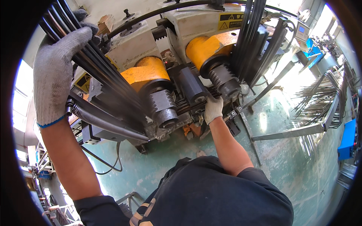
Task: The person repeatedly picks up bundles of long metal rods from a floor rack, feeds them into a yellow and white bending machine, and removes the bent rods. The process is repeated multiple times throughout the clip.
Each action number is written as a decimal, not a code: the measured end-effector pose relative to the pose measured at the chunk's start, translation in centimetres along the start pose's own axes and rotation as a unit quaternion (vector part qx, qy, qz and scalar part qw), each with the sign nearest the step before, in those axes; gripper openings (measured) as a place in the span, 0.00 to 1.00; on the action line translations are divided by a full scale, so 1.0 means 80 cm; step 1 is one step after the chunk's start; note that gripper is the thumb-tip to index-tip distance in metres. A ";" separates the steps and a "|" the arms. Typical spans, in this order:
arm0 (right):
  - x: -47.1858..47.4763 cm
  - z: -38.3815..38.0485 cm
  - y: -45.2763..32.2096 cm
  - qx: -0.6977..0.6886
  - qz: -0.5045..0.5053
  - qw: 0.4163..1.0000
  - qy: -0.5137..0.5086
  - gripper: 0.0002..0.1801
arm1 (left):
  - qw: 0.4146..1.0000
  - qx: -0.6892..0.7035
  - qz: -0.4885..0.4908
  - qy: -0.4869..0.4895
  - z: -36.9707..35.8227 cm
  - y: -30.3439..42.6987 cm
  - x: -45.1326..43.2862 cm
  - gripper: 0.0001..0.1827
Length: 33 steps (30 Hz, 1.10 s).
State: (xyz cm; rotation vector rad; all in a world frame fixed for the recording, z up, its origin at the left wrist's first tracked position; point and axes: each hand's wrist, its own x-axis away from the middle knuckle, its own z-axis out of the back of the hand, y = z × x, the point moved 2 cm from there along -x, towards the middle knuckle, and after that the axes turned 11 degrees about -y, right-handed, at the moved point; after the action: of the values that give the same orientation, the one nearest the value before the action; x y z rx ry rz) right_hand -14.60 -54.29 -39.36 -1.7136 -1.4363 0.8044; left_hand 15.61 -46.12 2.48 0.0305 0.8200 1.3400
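Observation:
My left hand, in a pale knit work glove, is raised at the upper left with its fingers closed around a bundle of long dark metal rods. The rods slant down towards the bending machine. My right hand, gloved too, reaches to the middle of the machine, at the metal rods lying across it below a black hexagonal block. Its fingertips are partly hidden, so its grip is unclear. Two yellow bending heads with toothed steel rollers flank the block. More upright rods stand at the right head.
A ribbed metal hose runs along the machine's left side. At the right, a metal rack holds many bent rods. A control box with a small screen stands at the upper right, near blue equipment. A cable hangs at the lower left.

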 end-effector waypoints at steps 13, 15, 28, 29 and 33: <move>-0.008 0.014 0.020 -0.014 -0.024 0.999 -0.040 0.18 | 0.996 0.026 0.010 -0.087 0.019 -0.010 0.013 0.27; -0.009 0.014 0.023 -0.064 -0.046 0.996 -0.044 0.18 | 0.996 0.027 0.021 -0.084 0.021 -0.009 0.015 0.27; -0.016 0.040 0.048 -0.041 -0.099 0.993 -0.049 0.22 | 0.997 0.021 0.045 -0.053 0.005 0.027 0.040 0.26; -0.019 0.047 0.047 -0.042 -0.087 0.994 -0.041 0.23 | 0.997 0.042 0.034 -0.049 -0.011 0.026 0.033 0.26; -0.012 0.024 0.024 -0.113 -0.142 0.983 -0.024 0.24 | 0.997 0.066 0.033 -0.021 -0.025 0.052 0.032 0.27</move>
State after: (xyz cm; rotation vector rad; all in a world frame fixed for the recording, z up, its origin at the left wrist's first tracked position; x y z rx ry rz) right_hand -15.40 -55.09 -42.01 -1.6087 -1.8138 0.5470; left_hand 10.99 -43.60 1.65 0.1902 0.8780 1.3416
